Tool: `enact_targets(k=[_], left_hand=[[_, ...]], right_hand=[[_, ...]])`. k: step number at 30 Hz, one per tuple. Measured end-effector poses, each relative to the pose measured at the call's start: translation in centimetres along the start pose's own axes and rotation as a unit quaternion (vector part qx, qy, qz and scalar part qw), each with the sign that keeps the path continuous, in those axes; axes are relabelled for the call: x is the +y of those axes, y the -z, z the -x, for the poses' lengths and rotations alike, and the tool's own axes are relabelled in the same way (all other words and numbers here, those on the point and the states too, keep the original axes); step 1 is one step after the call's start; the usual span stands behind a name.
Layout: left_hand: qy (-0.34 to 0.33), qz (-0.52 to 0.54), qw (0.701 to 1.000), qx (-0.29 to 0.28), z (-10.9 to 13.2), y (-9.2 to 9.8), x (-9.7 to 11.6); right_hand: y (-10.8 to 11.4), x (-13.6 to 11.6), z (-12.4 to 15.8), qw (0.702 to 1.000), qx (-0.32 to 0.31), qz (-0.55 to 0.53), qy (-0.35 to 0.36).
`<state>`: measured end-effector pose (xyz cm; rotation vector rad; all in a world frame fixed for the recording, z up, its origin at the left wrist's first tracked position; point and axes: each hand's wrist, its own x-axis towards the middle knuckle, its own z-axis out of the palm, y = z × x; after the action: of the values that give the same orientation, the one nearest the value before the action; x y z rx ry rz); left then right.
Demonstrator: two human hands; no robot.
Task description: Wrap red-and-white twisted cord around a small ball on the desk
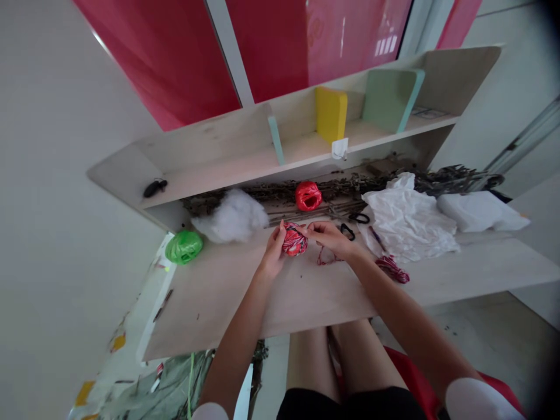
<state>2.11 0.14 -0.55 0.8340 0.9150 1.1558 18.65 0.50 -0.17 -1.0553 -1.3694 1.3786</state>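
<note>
At mid-counter, below the shelf (219, 169), a ball of red-and-white twine (294, 239) is held between both hands. It is roughly round, wound in mixed red and white strands, with a slightly uneven surface. Whether it touches the counter (227, 303) cannot be determined.

The left hand (273, 252) holds the ball's left side, its fingers (282, 231) pressed together on the twine. The right hand (328, 237) comes in from the other side, its fingers (308, 228) pressed together and pinching the ball near the top. A loose red thread (326, 258) lies on the counter just below the right hand.

Bare counter extends from the hands to the near edge, leaving open room there and leftward. The far side is tighter: dried twigs (306, 192) and a red ball of raffia (308, 196) lie close behind the hands. Black scissor handles (349, 232) sit just beside the right fingers, with crumpled white sheeting (406, 220) beyond them. White stuffing (231, 216) and a green ball of raffia (184, 247) occupy the left end. A small red-and-white hank (392, 269) lies right of the right forearm (385, 291).
</note>
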Motion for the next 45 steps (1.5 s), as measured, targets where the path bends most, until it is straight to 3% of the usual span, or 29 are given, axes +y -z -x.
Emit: enact_targets(k=[10,15,19,23,29,35,41,45], left_hand=[[0.053,0.022,0.998,-0.028,0.3,0.5,-0.1],[0.043,0.010,0.998,-0.052,0.6,0.1,-0.1],[0.029,0.032,0.999,-0.016,0.6,-0.1,0.7],[0.040,0.062,0.997,-0.001,0.3,0.9,1.2],[0.088,0.045,0.995,0.019,0.2,1.9,0.8],[0.089,0.071,0.993,0.005,0.1,2.0,0.9],[0.087,0.086,0.992,0.034,0.1,2.1,1.0],[0.093,0.104,0.990,0.010,0.3,1.7,0.9]], right_hand=[[-0.3,0.5,-0.4,0.998,0.038,0.040,0.038],[-0.3,0.6,-0.5,0.998,0.041,0.037,0.034],[0.0,0.2,-0.3,0.998,0.025,-0.065,-0.002],[0.9,-0.3,-0.2,0.988,0.052,-0.145,-0.001],[1.1,-0.3,-0.3,0.988,0.058,-0.140,0.006],[0.9,-0.4,-0.1,0.988,0.053,-0.144,-0.003],[0.8,-0.6,0.0,0.987,0.055,-0.148,0.005],[0.6,-0.5,-0.1,0.990,0.055,-0.127,0.009]])
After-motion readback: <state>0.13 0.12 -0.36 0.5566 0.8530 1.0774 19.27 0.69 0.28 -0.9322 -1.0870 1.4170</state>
